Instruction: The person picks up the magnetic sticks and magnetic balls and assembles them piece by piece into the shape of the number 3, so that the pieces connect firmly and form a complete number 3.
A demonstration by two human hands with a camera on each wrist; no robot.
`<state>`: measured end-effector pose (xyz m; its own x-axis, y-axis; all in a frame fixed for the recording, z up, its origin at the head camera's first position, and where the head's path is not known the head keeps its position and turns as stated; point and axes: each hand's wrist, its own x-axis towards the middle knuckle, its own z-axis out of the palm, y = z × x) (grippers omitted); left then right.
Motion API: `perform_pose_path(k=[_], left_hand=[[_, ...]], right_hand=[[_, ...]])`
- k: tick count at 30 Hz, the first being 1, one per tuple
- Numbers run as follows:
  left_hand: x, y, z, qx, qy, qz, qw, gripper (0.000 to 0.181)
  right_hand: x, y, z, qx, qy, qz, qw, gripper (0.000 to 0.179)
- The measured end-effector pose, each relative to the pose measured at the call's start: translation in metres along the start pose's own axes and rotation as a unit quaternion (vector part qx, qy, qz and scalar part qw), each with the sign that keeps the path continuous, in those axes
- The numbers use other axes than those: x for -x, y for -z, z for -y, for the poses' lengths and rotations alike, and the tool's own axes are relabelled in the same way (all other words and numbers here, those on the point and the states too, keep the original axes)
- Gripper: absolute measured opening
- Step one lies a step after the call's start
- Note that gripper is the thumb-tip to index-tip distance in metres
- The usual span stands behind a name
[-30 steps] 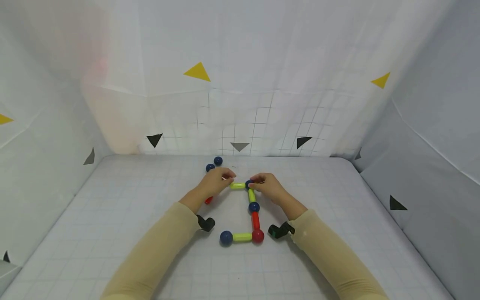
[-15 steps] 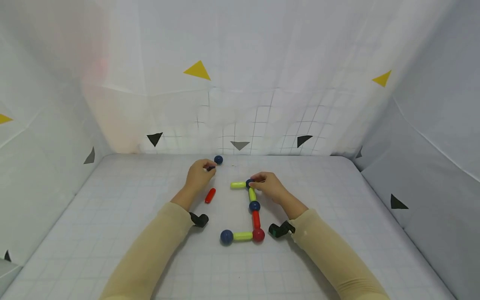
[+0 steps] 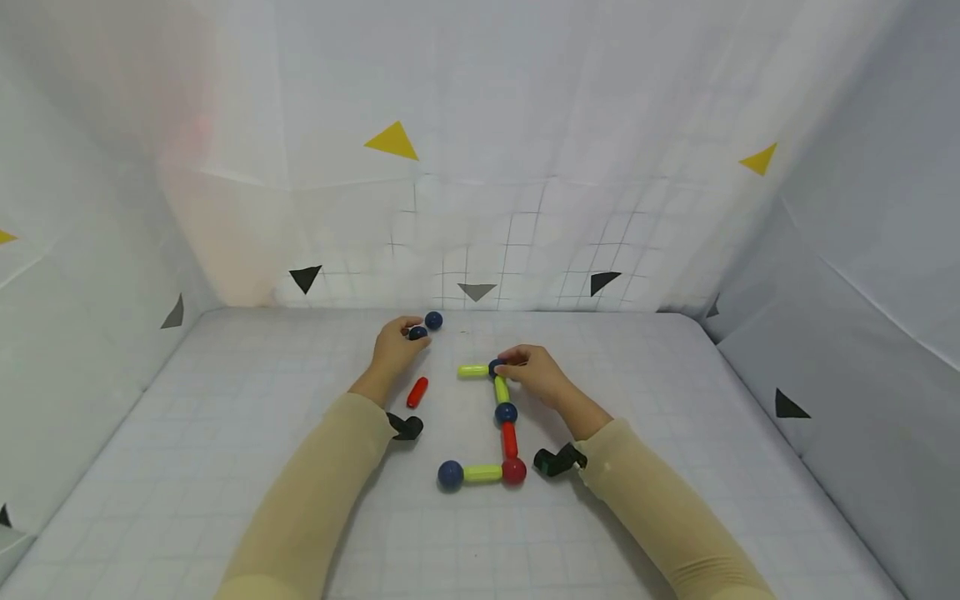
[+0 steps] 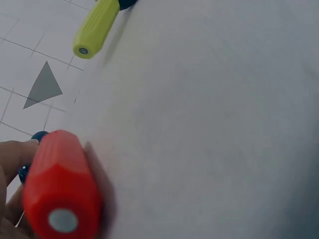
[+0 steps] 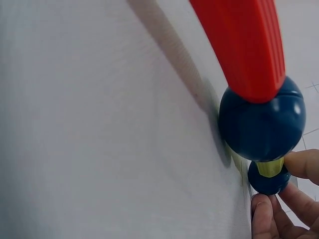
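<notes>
In the head view, my left hand [image 3: 395,344] is at the back, thumb and fingertips pinching a dark blue ball [image 3: 417,332]. Another blue ball [image 3: 433,320] sits just behind it. A loose red rod [image 3: 417,392] lies nearer me and looms large in the left wrist view. My right hand [image 3: 537,372] pinches the blue corner ball [image 3: 494,368] of a joined magnetic rod-and-ball chain. From that ball a yellow-green rod [image 3: 472,371] points left. Another yellow-green rod [image 3: 502,390] leads to a middle blue ball [image 5: 262,119], its red rod [image 5: 244,45] and a red ball [image 3: 513,472].
The chain's front arm is a yellow-green rod [image 3: 482,473] ending in a blue ball [image 3: 450,475]. White sheeting with yellow and black triangles walls the white table [image 3: 600,533] at the back and sides. Dark devices [image 3: 406,427] sit at both wrists.
My left hand has left the yellow-green rod's free end and moved left and back to the blue ball, uncovering the loose red rod. My right hand stays on the corner ball.
</notes>
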<state>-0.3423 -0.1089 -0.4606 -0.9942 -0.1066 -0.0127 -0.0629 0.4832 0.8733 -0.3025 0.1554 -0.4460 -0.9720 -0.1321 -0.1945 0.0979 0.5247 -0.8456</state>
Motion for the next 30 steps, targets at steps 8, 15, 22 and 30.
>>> perform_pose_path(k=[8,15,22,30], left_hand=[[0.002,-0.001,0.003,-0.016,-0.007,-0.004,0.9998,0.045],[0.007,0.001,0.001,-0.028,-0.013,0.011,0.9995,0.043],[0.009,0.001,0.001,-0.045,-0.024,0.036,0.9980,0.040],[0.017,0.005,0.001,-0.052,-0.032,0.063,0.9961,0.039]], right_hand=[[0.000,-0.001,0.000,-0.004,-0.001,-0.006,1.0000,0.032],[-0.001,-0.001,-0.001,0.003,0.002,-0.004,1.0000,0.032],[0.001,0.000,0.001,0.001,-0.001,-0.006,1.0000,0.032],[0.000,0.001,0.001,0.002,0.000,-0.003,1.0000,0.032]])
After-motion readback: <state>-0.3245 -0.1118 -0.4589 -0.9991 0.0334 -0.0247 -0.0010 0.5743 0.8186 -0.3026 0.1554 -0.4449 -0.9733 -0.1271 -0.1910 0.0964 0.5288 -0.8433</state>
